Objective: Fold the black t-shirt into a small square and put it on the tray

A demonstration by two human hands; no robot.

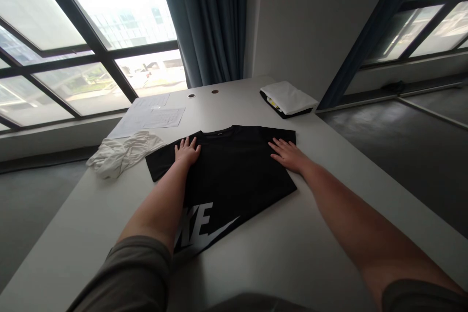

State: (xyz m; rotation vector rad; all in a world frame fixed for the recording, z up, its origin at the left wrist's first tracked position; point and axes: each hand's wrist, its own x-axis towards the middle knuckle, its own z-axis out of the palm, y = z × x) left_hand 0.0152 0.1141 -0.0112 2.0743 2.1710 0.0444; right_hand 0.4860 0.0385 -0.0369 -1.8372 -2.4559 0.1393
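Observation:
A black T-shirt lies spread on the white table, its neckline towards the far side and a white logo near its hem. My left hand rests flat with fingers spread by the shirt's left shoulder. On the other side, my right hand lies open, its fingers over the shirt's right sleeve and side edge. Neither hand grips the cloth. My left forearm hides part of the lettering and the shirt's left side.
A crumpled white cloth lies at the table's left edge. Behind it are printed papers. A folded white and black item sits at the far right corner. Two round holes pierce the white table near the curtain.

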